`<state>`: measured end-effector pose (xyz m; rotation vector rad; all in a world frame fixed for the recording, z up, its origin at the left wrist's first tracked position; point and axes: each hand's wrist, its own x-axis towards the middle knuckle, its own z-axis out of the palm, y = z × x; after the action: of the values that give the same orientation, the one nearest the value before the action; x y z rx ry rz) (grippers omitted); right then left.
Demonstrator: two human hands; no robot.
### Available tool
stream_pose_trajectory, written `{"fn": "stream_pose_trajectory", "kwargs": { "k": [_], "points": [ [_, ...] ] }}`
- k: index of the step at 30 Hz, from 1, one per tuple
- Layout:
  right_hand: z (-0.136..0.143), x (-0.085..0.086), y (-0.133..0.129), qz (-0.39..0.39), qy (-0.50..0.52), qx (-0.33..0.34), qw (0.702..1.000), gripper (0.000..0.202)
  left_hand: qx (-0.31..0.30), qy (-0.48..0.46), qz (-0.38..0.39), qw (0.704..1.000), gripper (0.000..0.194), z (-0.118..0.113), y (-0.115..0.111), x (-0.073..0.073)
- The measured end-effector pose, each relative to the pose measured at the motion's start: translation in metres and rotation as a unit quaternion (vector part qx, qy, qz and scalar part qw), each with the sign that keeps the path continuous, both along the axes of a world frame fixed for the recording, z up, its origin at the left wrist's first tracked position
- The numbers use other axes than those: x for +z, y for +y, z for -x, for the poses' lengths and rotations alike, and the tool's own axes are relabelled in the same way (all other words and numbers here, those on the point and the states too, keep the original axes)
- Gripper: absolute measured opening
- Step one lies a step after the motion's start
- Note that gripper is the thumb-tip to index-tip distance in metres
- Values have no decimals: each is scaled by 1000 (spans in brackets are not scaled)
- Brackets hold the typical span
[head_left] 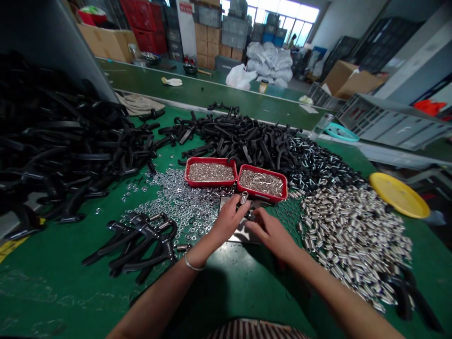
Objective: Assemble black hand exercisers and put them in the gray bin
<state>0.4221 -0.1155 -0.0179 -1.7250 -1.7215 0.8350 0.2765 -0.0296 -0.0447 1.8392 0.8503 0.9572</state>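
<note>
My left hand (228, 219) is closed, with a metal coil spring (243, 197) standing up at its thumb and fingertips. Facing it, my right hand (271, 230) has its fingers bent in on a black part (250, 214), largely hidden between the two hands. Both hands are above a small metal plate (243, 234) on the green tabletop. Just beyond them are two red trays, the left tray (211, 184) and the right tray (263, 194), filled with tiny metal pieces. Loose metal nuts or rings (190, 207) spread out left of my hands.
Several black handle-like assemblies with springs (141, 245) lie at the near left. Black parts pile up at the left (70, 141) and behind the trays (247, 139). A heap of silver springs (353, 235), dark screws (321, 160) and a yellow lid (399, 194) are on the right.
</note>
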Motion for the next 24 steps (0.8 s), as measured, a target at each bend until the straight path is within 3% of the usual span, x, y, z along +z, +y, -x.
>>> {"fn": "stream_pose_trajectory", "kwargs": {
  "k": [3, 6, 8, 9, 11, 13, 15, 17, 18, 19, 21, 22, 24],
  "points": [
    [4, 5, 0, -96, -99, -53, 989, 50, 2, -1, 17, 1000, 19, 1, -1, 2],
    [5, 7, -1, -50, -6, -3, 999, 60, -15, 10, 4, 1000, 20, 2, -1, 2],
    [4, 5, -4, -60, 53, 7, 997, 39, -8, 15, 10, 1000, 21, 1, -1, 1],
    [3, 4, -6, -84, 64, -10, 994, 29, 0, 16, 18, 1000, 22, 1, -1, 0],
    [4, 0, -9, -118, 88, -66, 987, 29, 20, 16, 28, 999, 22, -1, -3, -1],
    [6, -4, -11, -58, 209, -93, 972, 28, 27, 20, 20, 999, 20, -1, -6, -2],
    [9, -6, -12, 60, 367, -85, 924, 32, 26, 26, 13, 999, 19, 0, -11, -2],
    [10, -6, -13, 137, 444, -56, 884, 38, 10, 32, 17, 999, 21, 4, -15, 0],
    [9, -5, -15, 143, 429, -43, 891, 38, 1, 37, 19, 999, 21, 7, -16, 1],
    [6, -3, -17, 126, 376, -37, 917, 37, -8, 45, 18, 999, 21, 10, -16, 2],
    [-2, -3, -25, 39, 170, -39, 984, 28, -18, 71, 12, 997, 21, 18, -12, 5],
    [-7, -4, -29, -12, 39, -43, 998, 22, -18, 88, 4, 996, 21, 22, -8, 7],
    [-19, -11, -38, -76, -193, -51, 977, 17, -32, 126, -24, 991, 21, 30, 2, 11]
  ]
}}
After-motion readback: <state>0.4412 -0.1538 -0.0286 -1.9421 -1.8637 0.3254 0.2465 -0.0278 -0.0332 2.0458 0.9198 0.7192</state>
